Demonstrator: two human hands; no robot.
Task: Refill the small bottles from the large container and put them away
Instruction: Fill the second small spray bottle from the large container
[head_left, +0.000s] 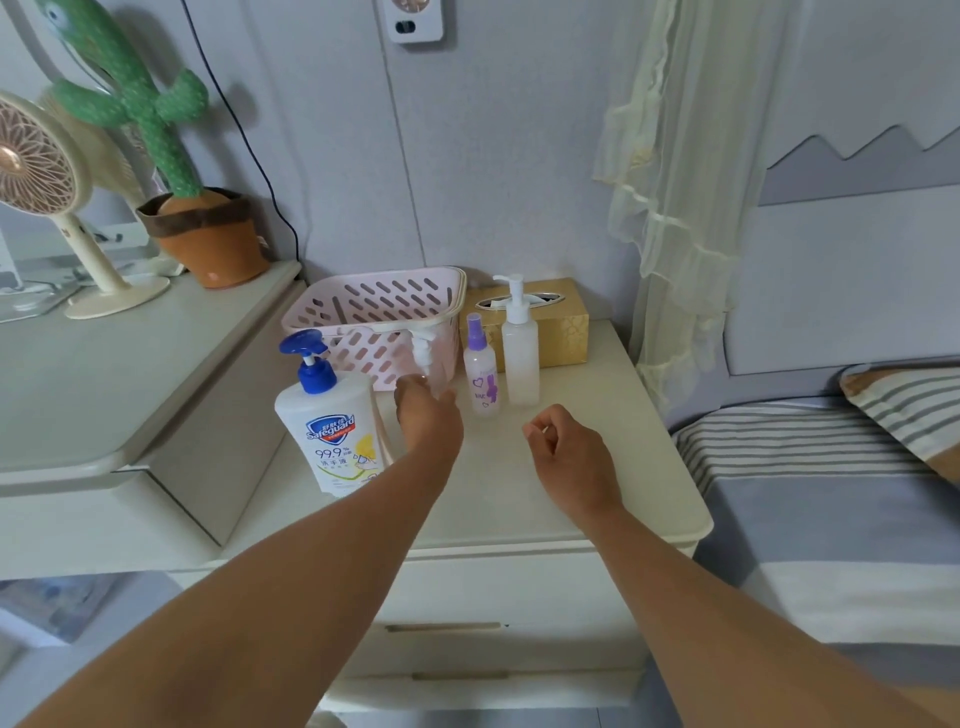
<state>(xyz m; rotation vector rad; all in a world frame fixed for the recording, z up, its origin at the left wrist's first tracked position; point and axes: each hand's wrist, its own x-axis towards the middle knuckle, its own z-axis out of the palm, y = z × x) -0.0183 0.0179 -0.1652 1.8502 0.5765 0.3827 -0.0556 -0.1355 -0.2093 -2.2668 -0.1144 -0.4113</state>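
A large white Safeguard soap container (332, 431) with a blue pump stands at the left of the nightstand. My left hand (428, 415) grips a small clear pump bottle (428, 358) in front of the pink basket (374, 306). To its right stand a small spray bottle (481, 371) with a purple cap and a taller frosted pump bottle (519, 353). My right hand (563, 449) hovers over the tabletop with loosely curled fingers and holds nothing.
A gold tissue box (558, 332) sits behind the bottles. The cream nightstand (519, 499) has drawers below. At the left a higher desk carries a fan (47, 208) and a plush cactus in a pot (208, 234). A bed with striped bedding (810, 467) lies at the right.
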